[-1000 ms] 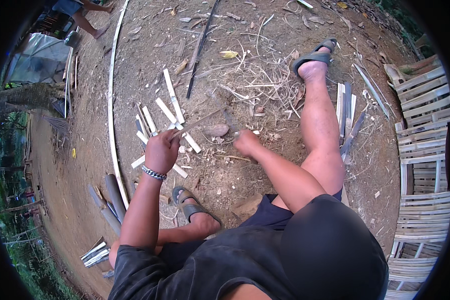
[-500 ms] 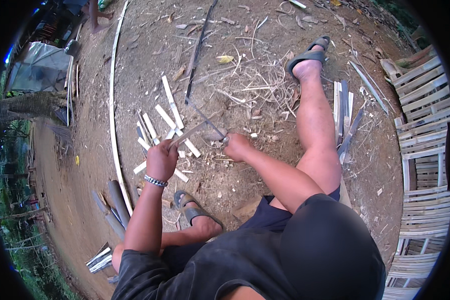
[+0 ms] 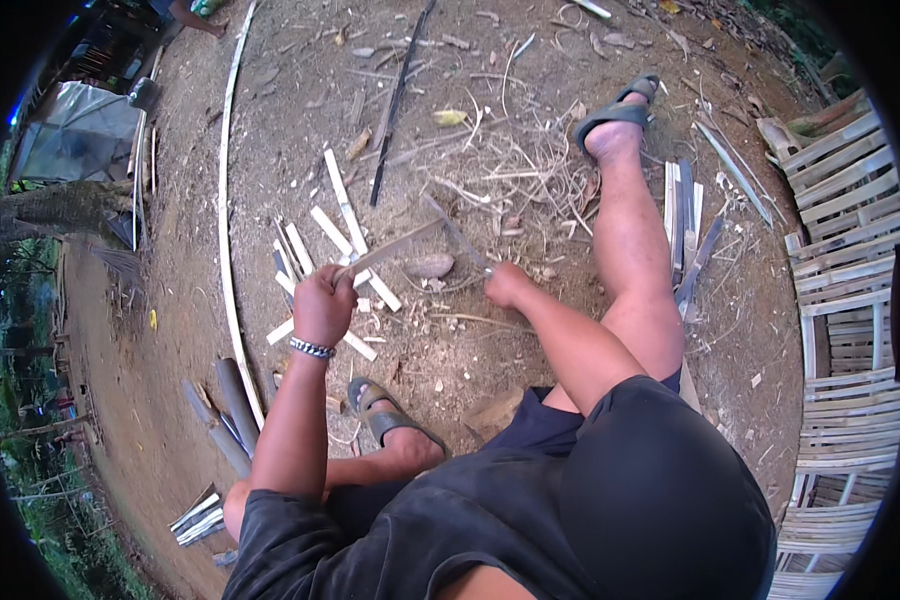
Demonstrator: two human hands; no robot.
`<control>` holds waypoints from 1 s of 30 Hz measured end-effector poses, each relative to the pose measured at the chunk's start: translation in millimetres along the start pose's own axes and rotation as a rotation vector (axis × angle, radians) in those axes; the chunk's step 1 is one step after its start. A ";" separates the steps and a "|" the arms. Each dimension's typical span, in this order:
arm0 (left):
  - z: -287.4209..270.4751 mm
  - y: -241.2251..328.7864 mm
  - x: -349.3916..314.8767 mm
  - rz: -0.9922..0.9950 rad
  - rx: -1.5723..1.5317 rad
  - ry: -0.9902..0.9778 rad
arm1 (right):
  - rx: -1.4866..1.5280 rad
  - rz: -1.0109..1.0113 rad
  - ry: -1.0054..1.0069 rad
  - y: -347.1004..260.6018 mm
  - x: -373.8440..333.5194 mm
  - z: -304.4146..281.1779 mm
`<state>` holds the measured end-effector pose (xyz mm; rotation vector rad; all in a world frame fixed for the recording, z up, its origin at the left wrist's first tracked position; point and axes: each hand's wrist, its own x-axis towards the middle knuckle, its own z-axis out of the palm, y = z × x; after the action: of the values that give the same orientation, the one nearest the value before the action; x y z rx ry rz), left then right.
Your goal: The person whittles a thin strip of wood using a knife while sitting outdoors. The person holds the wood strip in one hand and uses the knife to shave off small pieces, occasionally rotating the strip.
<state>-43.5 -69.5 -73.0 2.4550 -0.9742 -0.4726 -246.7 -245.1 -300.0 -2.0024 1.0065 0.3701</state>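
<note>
My left hand, with a chain bracelet at the wrist, is closed on one end of a flat bamboo strip. The strip points away to the right. In my right hand is the handle of a long knife, whose blade slants up to the left. Blade and strip meet or cross near the strip's far end; whether the edge touches is blurred. Below my left hand and just beyond it, several cut bamboo pieces lie crisscrossed on the dirt.
Thin shavings are heaped ahead, near my sandalled right foot. A long pale bamboo strip runs along the left, and a dark strip lies ahead. Split bamboo sits beside my right leg, near a slatted bamboo structure.
My right hand has slid right, drawing the knife along toward the strip's far end. The strip has swung slightly lower; my left hand has barely moved.
</note>
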 end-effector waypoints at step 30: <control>43.0 -38.9 -15.1 -0.214 -0.260 -0.080 | 0.027 -0.252 -0.198 -125.0 -100.3 -37.2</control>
<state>-52.5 -45.8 -127.3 2.3262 -0.6358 -0.7261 -218.2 -182.4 -150.5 -1.9943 0.6257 0.4049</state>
